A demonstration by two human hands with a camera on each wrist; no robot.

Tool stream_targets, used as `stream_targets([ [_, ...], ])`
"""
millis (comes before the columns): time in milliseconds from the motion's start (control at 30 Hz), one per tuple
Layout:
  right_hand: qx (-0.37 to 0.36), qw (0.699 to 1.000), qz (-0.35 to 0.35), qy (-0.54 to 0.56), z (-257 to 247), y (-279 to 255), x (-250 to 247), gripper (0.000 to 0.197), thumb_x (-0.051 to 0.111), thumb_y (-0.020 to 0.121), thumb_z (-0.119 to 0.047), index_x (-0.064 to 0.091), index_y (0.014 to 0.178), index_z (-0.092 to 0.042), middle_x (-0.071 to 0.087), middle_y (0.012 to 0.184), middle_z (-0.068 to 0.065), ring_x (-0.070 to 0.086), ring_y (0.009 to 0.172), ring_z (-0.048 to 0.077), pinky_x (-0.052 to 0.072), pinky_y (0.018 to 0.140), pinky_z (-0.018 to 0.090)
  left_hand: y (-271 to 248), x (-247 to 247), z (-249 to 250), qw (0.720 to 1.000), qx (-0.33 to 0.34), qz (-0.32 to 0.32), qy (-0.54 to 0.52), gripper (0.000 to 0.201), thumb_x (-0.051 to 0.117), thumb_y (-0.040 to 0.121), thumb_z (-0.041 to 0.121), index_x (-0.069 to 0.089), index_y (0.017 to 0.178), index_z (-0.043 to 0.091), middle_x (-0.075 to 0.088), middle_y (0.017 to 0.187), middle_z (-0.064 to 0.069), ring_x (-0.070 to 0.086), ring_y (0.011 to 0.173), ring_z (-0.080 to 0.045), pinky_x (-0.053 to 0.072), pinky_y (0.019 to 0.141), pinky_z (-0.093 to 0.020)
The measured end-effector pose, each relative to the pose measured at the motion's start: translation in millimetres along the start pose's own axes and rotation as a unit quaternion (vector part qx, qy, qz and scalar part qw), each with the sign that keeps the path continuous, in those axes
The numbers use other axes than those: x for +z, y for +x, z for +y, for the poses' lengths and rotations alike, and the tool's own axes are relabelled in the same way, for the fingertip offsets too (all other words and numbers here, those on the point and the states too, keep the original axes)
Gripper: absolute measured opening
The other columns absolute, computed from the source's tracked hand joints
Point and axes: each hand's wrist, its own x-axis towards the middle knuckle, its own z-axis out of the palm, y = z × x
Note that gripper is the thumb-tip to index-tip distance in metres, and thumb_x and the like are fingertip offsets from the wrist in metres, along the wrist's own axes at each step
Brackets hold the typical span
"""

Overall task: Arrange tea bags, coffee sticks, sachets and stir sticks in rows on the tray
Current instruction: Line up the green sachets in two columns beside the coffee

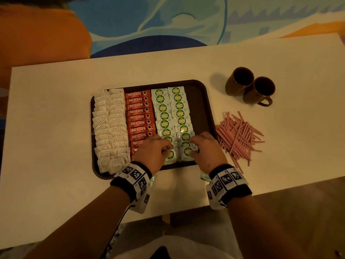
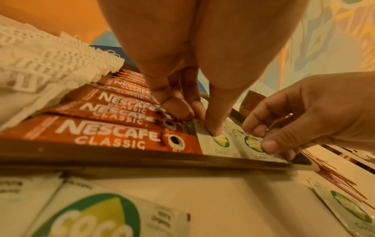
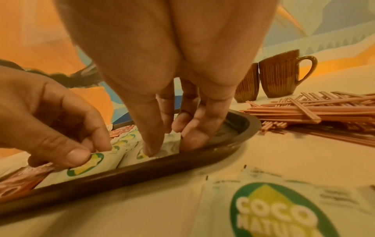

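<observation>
The dark brown tray [image 1: 209,109] holds two columns of white tea bags [image 1: 110,128], a column of red Nescafe coffee sticks [image 1: 139,116] and two columns of Coco Natura sachets [image 1: 171,113]. Both hands work at the near end of the sachet columns. My left hand [image 1: 167,149] pinches the nearest sachet of the left column [image 2: 219,147] between thumb and curled fingers. My right hand [image 1: 193,146] pinches the nearest sachet of the right column [image 1: 186,153], thumb on top [image 3: 152,149]. Red-striped stir sticks [image 1: 239,137] lie in a loose pile on the table, right of the tray.
Two brown mugs [image 1: 250,88] stand at the back right. Loose sachets lie on the table in front of the tray, one under my right wrist [image 3: 274,208] and others under my left wrist [image 2: 91,213]. The tray's right strip [image 1: 199,101] is bare.
</observation>
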Motion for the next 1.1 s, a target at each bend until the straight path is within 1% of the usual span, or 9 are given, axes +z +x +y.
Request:
stream_targets([
  [233,0.038,0.999,0.009,0.022,0.7,-6.9,3.9,0.049,0.083,0.081,-0.013,0.063,0.125,-0.021,0.049,0.127,0.003,0.061,0.108,0.025,0.055,0.098,0.043,-4.2,1.2,-1.5,1.0,0.001,0.014,-0.007,0.018,0.078,0.086,0.018,0.074,0.102,0.025,0.058,0.101,0.005,0.061,0.095,-0.018,0.054,0.087,-0.039],
  [433,0.058,0.998,0.03,0.023,0.1,-7.9,4.2,0.049,0.081,0.083,-0.016,0.061,0.128,-0.018,0.053,0.127,0.005,0.06,0.111,0.025,0.055,0.097,0.043,-7.0,-2.0,-0.6,0.999,0.001,0.034,-0.027,0.025,0.078,0.085,0.014,0.073,0.109,0.021,0.057,0.107,0.002,0.061,0.095,-0.018,0.054,0.088,-0.035],
  [633,0.072,0.996,0.045,0.034,-5.4,-3.4,4.1,0.035,0.074,0.089,-0.02,0.063,0.121,-0.013,0.06,0.112,0.006,0.061,0.101,0.024,0.055,0.087,0.04,-9.1,-5.7,-1.5,0.998,0.006,0.049,-0.05,0.027,0.077,0.084,0.005,0.073,0.107,0.016,0.057,0.107,0.001,0.059,0.086,-0.012,0.052,0.081,-0.024],
  [733,0.078,0.995,0.049,0.033,-5.8,-1.7,4.2,0.033,0.073,0.09,-0.021,0.063,0.12,-0.014,0.062,0.111,0.006,0.061,0.101,0.023,0.055,0.086,0.037,-10.0,-4.8,-2.0,0.998,0.004,0.045,-0.053,0.026,0.077,0.084,0.004,0.073,0.107,0.016,0.057,0.106,0.001,0.058,0.086,-0.01,0.046,0.077,-0.012],
  [767,0.086,0.994,0.058,0.035,-4.7,-0.5,2.6,0.034,0.073,0.09,-0.022,0.063,0.122,-0.014,0.062,0.112,0.005,0.061,0.102,0.022,0.054,0.086,0.035,-10.0,-4.8,-2.5,0.997,0.004,0.049,-0.058,0.026,0.077,0.084,0.004,0.073,0.106,0.016,0.057,0.105,0.001,0.059,0.085,-0.01,0.045,0.077,-0.011],
  [867,0.105,0.99,0.082,0.046,-3.6,8.9,-6.3,0.04,0.072,0.091,-0.025,0.061,0.128,-0.014,0.064,0.117,0.006,0.062,0.105,0.021,0.052,0.087,0.03,-8.4,-8.3,-4.7,0.995,0.002,0.071,-0.075,0.024,0.077,0.084,0.006,0.073,0.104,0.017,0.06,0.102,0.0,0.061,0.085,-0.01,0.052,0.08,-0.021],
  [933,0.111,0.989,0.082,0.06,-6.5,21.6,-13.7,0.042,0.072,0.092,-0.025,0.06,0.13,-0.013,0.066,0.12,0.007,0.063,0.108,0.021,0.049,0.088,0.027,-5.6,-11.8,-5.6,0.994,-0.001,0.083,-0.077,0.022,0.076,0.086,0.008,0.073,0.104,0.019,0.061,0.101,0.001,0.061,0.084,-0.008,0.053,0.08,-0.023],
  [1033,0.124,0.988,0.053,0.08,-15.4,44.1,-24.0,0.045,0.069,0.094,-0.026,0.058,0.135,-0.01,0.067,0.126,0.008,0.063,0.114,0.022,0.045,0.09,0.025,0.3,-16.1,-5.7,0.993,-0.017,0.092,-0.068,0.021,0.074,0.087,0.01,0.072,0.106,0.021,0.061,0.1,0.003,0.061,0.083,-0.005,0.053,0.081,-0.024],
  [1100,0.119,0.99,0.021,0.076,-21.9,55.9,-29.1,0.041,0.067,0.096,-0.027,0.061,0.132,-0.009,0.069,0.125,0.008,0.064,0.113,0.022,0.045,0.092,0.025,5.1,-18.0,-5.7,0.993,-0.021,0.092,-0.067,0.023,0.073,0.088,0.011,0.07,0.108,0.021,0.06,0.103,0.003,0.06,0.085,-0.007,0.055,0.084,-0.027],
])
